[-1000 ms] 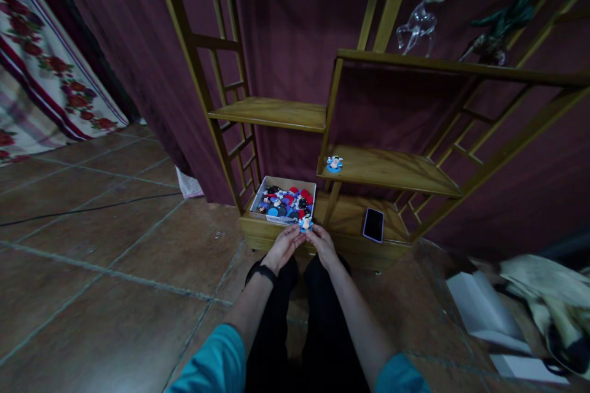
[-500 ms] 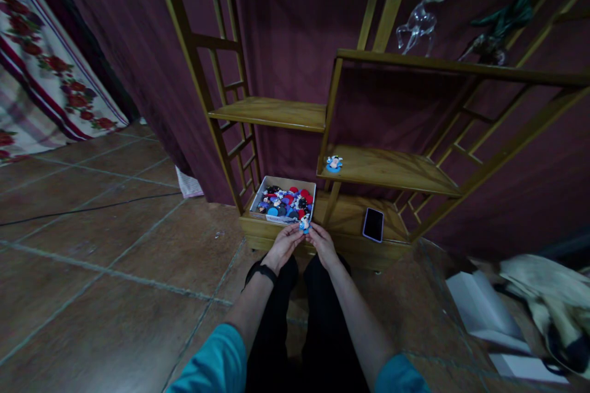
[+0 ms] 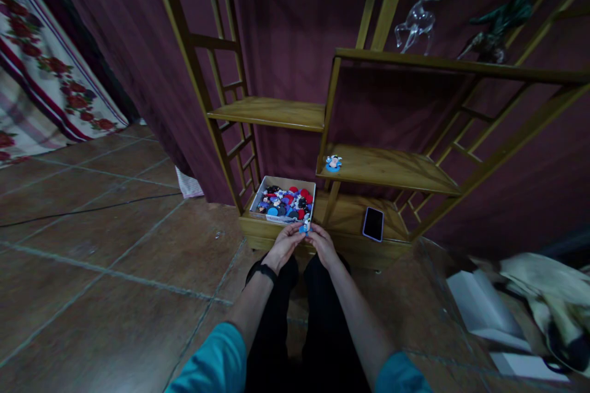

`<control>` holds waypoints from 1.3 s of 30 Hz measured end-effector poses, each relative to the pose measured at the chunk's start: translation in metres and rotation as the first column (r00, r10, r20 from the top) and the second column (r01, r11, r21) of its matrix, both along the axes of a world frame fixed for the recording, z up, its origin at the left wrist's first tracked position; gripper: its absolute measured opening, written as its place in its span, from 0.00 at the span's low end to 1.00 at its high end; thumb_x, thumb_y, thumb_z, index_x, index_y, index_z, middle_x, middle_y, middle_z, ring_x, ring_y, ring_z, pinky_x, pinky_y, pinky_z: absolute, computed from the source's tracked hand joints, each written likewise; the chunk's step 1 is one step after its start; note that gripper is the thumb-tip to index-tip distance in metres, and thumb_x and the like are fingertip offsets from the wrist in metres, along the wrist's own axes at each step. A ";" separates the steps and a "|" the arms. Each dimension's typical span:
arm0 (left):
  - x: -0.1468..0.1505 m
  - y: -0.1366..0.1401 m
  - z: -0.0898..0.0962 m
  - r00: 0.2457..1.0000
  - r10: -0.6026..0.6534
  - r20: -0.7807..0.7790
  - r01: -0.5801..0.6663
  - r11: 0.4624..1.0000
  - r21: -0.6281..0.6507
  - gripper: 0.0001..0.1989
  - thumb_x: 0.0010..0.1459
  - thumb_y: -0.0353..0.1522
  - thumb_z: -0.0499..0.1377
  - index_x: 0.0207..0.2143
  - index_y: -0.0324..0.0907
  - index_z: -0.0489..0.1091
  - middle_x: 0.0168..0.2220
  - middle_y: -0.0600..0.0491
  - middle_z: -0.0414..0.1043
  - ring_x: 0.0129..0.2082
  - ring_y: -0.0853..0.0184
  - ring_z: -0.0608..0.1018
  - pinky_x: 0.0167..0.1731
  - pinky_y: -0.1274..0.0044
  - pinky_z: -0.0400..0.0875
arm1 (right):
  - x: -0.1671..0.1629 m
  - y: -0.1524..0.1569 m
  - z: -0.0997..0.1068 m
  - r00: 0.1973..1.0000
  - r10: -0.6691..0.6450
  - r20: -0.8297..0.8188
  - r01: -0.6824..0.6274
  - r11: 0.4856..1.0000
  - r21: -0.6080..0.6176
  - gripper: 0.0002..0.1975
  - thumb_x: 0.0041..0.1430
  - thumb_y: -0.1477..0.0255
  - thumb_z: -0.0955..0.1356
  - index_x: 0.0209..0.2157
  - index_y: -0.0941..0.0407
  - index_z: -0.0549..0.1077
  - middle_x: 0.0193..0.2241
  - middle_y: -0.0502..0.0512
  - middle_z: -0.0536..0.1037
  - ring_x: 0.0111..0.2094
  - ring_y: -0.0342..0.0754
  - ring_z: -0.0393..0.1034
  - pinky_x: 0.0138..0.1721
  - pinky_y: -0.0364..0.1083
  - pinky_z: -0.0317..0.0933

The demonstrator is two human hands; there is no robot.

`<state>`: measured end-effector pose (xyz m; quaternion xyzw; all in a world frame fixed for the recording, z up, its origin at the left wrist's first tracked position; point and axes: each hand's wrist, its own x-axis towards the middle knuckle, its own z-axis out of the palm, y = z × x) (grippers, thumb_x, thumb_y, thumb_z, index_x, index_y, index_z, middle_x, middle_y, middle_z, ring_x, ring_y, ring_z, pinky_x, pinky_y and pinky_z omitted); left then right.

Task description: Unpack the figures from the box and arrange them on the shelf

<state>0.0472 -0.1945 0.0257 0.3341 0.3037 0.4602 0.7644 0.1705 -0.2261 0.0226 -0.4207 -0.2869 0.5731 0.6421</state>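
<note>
Between the fingers of my left hand and my right hand is a small figurine, white with a round blue base. Both hands are closed on it, one from each side, just in front of a white box. Inside that box lie many small figurines with red, blue, black and purple parts, heaped together. On the middle shelf to the right stands a similar figurine on a blue base, near the shelf's left end.
A wooden shelf unit stands before a dark red curtain. A phone lies on its low board. Higher up are a clear glass deer and a dark green ornament. White boxes and a pale cloth lie at the floor's right.
The figurine in my hands has turned, so a different side of it faces me. Both hands stay in nearly the same place.
</note>
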 end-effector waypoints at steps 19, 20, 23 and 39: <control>-0.001 0.002 0.001 0.999 -0.037 0.023 0.037 0.999 -0.013 0.21 0.39 0.23 0.66 0.40 0.37 0.72 0.37 0.47 0.75 0.37 0.67 0.76 0.40 0.76 0.65 | 0.000 -0.001 0.001 0.997 -0.029 0.072 0.028 1.000 0.008 0.16 0.40 0.72 0.70 0.36 0.53 0.71 0.35 0.50 0.75 0.36 0.45 0.69 0.36 0.44 0.63; -0.001 0.002 0.001 0.999 -0.038 0.027 0.038 0.999 -0.017 0.21 0.39 0.23 0.66 0.40 0.37 0.72 0.37 0.47 0.75 0.36 0.67 0.76 0.40 0.77 0.65 | 0.000 0.000 0.000 0.997 -0.032 0.070 0.031 0.999 0.011 0.15 0.40 0.72 0.69 0.35 0.53 0.71 0.35 0.50 0.75 0.35 0.45 0.69 0.35 0.44 0.63; -0.001 0.003 -0.001 0.999 -0.025 0.037 0.026 0.999 -0.029 0.22 0.40 0.23 0.66 0.41 0.37 0.71 0.36 0.48 0.75 0.35 0.69 0.76 0.38 0.78 0.66 | 0.000 0.001 -0.002 0.997 -0.043 0.058 0.042 0.999 0.015 0.14 0.41 0.70 0.70 0.35 0.53 0.71 0.35 0.50 0.75 0.34 0.44 0.69 0.35 0.44 0.64; -0.001 0.005 -0.005 0.997 0.067 0.028 -0.066 0.997 -0.037 0.17 0.39 0.27 0.67 0.36 0.39 0.72 0.31 0.52 0.74 0.30 0.72 0.75 0.34 0.79 0.67 | 0.001 -0.001 0.002 0.999 -0.038 -0.012 0.038 0.999 -0.020 0.16 0.39 0.69 0.72 0.32 0.53 0.68 0.32 0.50 0.75 0.30 0.46 0.73 0.36 0.50 0.69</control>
